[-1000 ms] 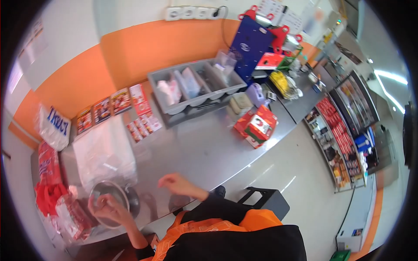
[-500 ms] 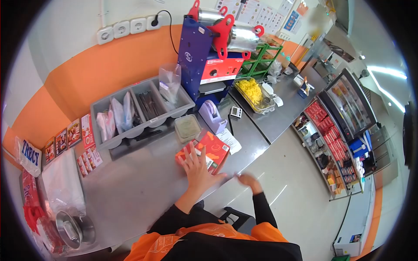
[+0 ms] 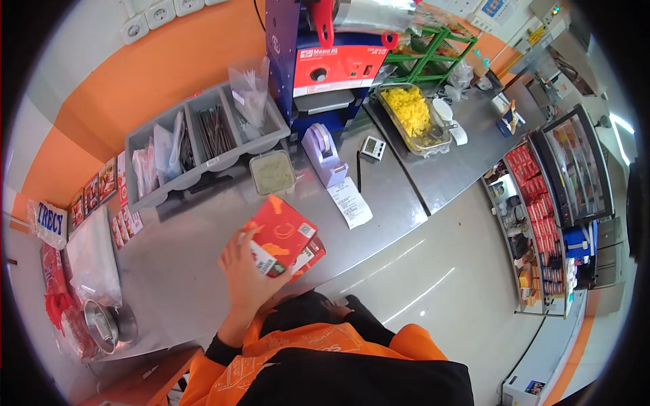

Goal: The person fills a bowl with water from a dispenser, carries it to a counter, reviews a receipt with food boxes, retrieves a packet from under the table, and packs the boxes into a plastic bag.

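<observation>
Occupying the bottom of the frame, the orange garment (image 3: 298, 344) is the item nearest the camera. The right hand (image 3: 335, 310) is positioned just above it, close to the dark clothing at lower centre; it is partly hidden, and its degree of opening and any contents cannot be determined.

The left hand (image 3: 245, 274) is at the centre, left of the midline. Its fingers are partly bent and lie against the left side of the red box (image 3: 283, 231), with the thumb along the near side, so that the box is gripped. The box is at the centre of the frame, near the front edge of the steel table (image 3: 196, 245); whether its base touches the surface cannot be determined.

At lower left, the metal bowls (image 3: 126, 323) are placed side by side, below the white plastic sheets (image 3: 96, 260).

Beyond the box, the printed receipt (image 3: 351, 204) lies flat right of centre, and the square tub (image 3: 273, 173) is located above the box. The lilac tape dispenser (image 3: 323, 159) is positioned between the tub and the small timer (image 3: 373, 147).

At upper left, the grey compartment bin (image 3: 245, 155) holds bagged items and dark sticks. At top centre, the sealing machine (image 3: 338, 69) presents a red panel with a black knob. To its right, the clear tray (image 3: 428, 143) contains yellow food. At far right, red packs (image 3: 540, 215) fill a shelf beside the display cabinet (image 3: 570, 166).
</observation>
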`<state>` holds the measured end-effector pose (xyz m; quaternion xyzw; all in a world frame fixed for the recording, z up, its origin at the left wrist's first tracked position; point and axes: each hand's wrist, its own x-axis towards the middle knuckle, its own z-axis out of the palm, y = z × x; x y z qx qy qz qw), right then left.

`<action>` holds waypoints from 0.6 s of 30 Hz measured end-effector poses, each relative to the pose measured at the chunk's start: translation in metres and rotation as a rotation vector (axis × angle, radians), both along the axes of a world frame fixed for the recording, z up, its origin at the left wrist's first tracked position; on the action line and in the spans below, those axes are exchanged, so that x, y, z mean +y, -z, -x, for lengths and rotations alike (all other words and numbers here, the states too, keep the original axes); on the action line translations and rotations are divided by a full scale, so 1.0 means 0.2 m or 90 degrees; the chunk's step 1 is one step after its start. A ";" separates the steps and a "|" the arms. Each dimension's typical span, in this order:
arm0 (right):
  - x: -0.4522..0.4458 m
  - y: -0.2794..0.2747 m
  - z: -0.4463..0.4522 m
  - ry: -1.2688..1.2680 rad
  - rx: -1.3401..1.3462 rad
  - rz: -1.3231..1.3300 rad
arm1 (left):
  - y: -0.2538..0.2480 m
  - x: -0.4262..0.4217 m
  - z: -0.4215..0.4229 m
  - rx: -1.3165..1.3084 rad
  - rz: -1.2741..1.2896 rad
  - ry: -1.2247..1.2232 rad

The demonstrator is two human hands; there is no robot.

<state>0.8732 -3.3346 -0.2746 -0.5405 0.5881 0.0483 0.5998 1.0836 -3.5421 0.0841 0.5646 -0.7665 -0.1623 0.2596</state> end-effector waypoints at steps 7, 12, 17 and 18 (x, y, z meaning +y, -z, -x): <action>0.01 0.19 -0.15 -0.014 0.015 -0.013 | 0.04 0.11 -0.39 -0.053 0.008 -0.173; -0.08 -0.01 -0.15 0.081 -0.009 -0.097 | 0.22 0.14 -0.53 -0.089 0.011 -0.233; -0.25 -0.03 0.45 -0.131 -0.054 0.024 | 0.40 0.13 -0.58 -0.082 -0.008 -0.234; -0.42 -0.47 0.53 0.003 -0.153 0.006 | 0.43 0.13 -0.60 -0.075 -0.004 -0.226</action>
